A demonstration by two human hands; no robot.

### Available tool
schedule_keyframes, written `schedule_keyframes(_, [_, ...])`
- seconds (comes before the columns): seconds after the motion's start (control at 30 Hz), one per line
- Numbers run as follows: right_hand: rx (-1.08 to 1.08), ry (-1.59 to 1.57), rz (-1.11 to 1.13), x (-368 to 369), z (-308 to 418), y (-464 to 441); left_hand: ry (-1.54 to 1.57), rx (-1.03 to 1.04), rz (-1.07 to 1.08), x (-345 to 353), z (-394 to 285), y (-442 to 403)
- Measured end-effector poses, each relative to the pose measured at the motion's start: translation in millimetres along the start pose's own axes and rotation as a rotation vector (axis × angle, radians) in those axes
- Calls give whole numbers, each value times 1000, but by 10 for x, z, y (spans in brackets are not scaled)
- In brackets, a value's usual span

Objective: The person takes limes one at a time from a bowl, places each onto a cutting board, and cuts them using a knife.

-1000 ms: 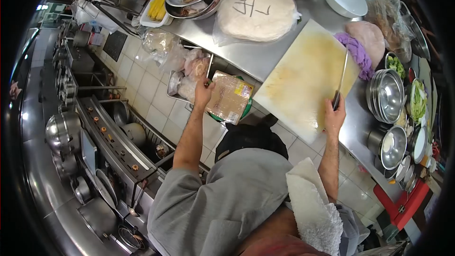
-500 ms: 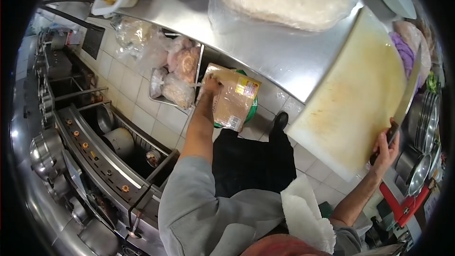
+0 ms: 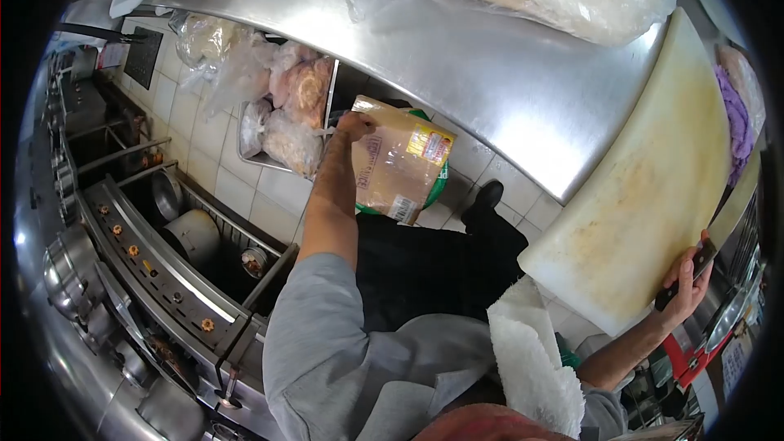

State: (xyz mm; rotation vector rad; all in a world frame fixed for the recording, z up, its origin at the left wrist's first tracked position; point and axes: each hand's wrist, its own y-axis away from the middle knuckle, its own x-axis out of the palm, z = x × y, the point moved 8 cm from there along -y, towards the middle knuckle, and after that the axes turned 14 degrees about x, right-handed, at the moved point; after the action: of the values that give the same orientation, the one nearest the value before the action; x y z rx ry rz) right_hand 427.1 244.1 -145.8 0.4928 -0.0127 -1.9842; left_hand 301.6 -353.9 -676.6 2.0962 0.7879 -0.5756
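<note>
- Left hand (image 3: 357, 125) has shifted to the upper left edge of the cardboard (image 3: 395, 165), apparently the working point.
- Its fingers curl; grip cannot be told.
- Cardboard: below the edge of the table (image 3: 498, 90).
- Right hand (image 3: 684, 284): fingers wrapped around the knife (image 3: 704, 256) handle.

Head-worn wide view, close above the wearer's torso (image 3: 425, 347), facing forward and down, edges seemingly warped.
</note>
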Motion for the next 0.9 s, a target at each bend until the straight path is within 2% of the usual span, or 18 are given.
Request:
schedule_keyframes(0.07, [-2, 11, 8, 20, -3, 2, 22, 13, 11, 140, -139, 9])
schedule_keyframes(0.13, [2, 14, -36, 23, 13, 11, 101, 112, 87, 435, -413, 8])
schedule_keyframes(0.2, [-32, -23, -32, 65, 30, 19, -209, 295, 79, 811, -693, -93])
schedule_keyframes(0.27, [7, 15, -89, 16, -18, 29, -360, 274, 141, 1027, -1032, -28])
schedule_keyframes(0.3, [20, -8, -81, 67, 8, 47, -388, 191, 93, 1291, -995, -63])
schedule_keyframes(0.33, [27, -36, -79, 127, 42, 63, -432, 349, -70, 1441, -1119, -21])
schedule_keyframes(0.37, [58, -76, -70, 135, 12, 77, -561, 448, -130, 1468, -1365, 68])
schedule_keyframes(0.4, [65, -103, -77, 155, 39, 86, -189, 183, 286, 1882, -1142, -52])
schedule_keyframes(0.47, [86, -156, -55, 246, 103, 97, -224, 74, 383, 1628, -1675, 189])
schedule_keyframes(0.5, [76, -169, -35, 256, 93, 99, -124, 280, 280, 2197, -1437, -27])
schedule_keyframes(0.57, [55, -192, -1, 284, 98, 100, 207, 258, 139, 1418, -1987, 276])
schedule_keyframes(0.63, [77, -215, 41, 299, 79, 96, 274, 337, -151, 1000, -2057, 401])
schedule_keyframes(0.7, [64, -238, 55, 275, 87, 70, 698, 284, -314, 452, -2001, 618])
schedule_keyframes(0.77, [90, -237, 134, 325, 83, 57, 838, 342, -398, -668, -2676, 1192])
schedule_keyframes(0.83, [50, -218, 166, 357, 200, 48, 919, 336, -363, -1507, -3142, 1633])
schedule_keyframes(0.87, [34, -186, 203, 389, 249, 42, 982, 572, -507, -1984, -3596, 1824])
schedule_keyframes(0.9, [22, -161, 221, 404, 271, 28, 1020, 709, -510, -2363, -4054, 1967])
